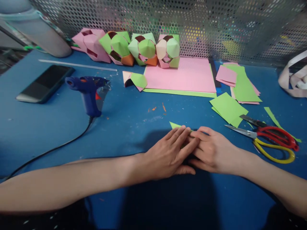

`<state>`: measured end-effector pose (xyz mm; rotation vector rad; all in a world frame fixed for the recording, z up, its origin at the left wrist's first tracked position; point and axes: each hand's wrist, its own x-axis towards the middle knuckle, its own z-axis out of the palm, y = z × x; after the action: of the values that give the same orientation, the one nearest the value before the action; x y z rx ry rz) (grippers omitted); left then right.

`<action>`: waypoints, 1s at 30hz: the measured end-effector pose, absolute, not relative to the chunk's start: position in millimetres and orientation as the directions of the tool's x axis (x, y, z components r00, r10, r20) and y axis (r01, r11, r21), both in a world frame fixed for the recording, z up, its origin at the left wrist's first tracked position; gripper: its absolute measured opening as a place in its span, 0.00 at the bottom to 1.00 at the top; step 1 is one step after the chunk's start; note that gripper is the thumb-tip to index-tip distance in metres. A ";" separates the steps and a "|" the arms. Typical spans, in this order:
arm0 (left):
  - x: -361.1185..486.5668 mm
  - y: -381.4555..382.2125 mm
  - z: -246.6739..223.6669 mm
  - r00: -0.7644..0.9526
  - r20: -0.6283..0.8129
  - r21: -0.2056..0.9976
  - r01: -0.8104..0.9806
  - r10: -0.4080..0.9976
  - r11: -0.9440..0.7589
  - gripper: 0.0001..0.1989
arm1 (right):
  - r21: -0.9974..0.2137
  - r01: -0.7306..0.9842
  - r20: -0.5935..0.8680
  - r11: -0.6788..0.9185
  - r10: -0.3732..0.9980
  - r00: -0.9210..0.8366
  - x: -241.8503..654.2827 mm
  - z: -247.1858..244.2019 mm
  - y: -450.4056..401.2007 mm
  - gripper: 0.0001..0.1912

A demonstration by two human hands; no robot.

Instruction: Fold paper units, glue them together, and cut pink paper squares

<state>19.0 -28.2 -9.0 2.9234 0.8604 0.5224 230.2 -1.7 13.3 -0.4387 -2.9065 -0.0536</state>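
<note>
Green paper point(174, 125), one pointed corner exposed, lies on the blue table point(129, 127) at the front centre, mostly covered by both hands. Left hand point(171, 153): laid flat over the paper, fingers extended, thumb spread away from them. Right hand point(212, 150): fingers bent and meeting the left fingertips; whether it pinches the paper cannot be told, the contact being hidden. To the right lie scissors point(254, 134) with one red and one yellow handle, overlapping a dark cutter point(251, 120), whose tip reaches the green squares point(227, 107). Behind the hands, a pink sheet point(182, 76) rests on a green one, and a small joined paper piece point(138, 80) touches its left edge. Four folded paper shapes point(146, 48) stand in a row against the perforated metal panel point(144, 16). On the left, a blue glue gun point(89, 99) lies near a phone point(45, 83) and a clear glue stick point(79, 65).
</note>
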 end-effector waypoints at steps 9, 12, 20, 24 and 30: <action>-1.1 -13.2 2.9 0.737 0.219 -0.118 0.671 0.640 -0.732 0.34 | 0.025 0.323 0.099 0.946 0.319 -0.943 231.0 21.3 -3.2 0.24; -2.9 -9.4 9.4 0.722 0.253 -0.136 0.685 0.644 -0.715 0.31 | 0.026 0.321 0.113 0.947 0.316 -0.942 231.0 20.7 -3.0 0.24; 9.4 -15.4 2.7 0.804 0.318 0.029 0.521 0.502 -0.853 0.08 | -0.030 0.326 0.124 0.945 0.327 -0.937 228.6 21.1 -1.7 0.21; 10.0 -14.3 -0.6 0.804 0.305 0.031 0.527 0.510 -0.849 0.08 | -0.087 0.355 0.189 0.931 0.365 -0.912 226.8 17.2 0.6 0.15; 11.3 -18.5 -1.3 0.783 0.362 -0.105 0.572 0.505 -0.813 0.10 | 0.015 0.444 0.276 0.896 0.423 -0.863 223.7 4.3 -1.7 0.22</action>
<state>11.3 -18.5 -1.3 3.1630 0.9673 0.5423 223.7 -1.7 4.3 -0.6516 -2.7952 -0.1134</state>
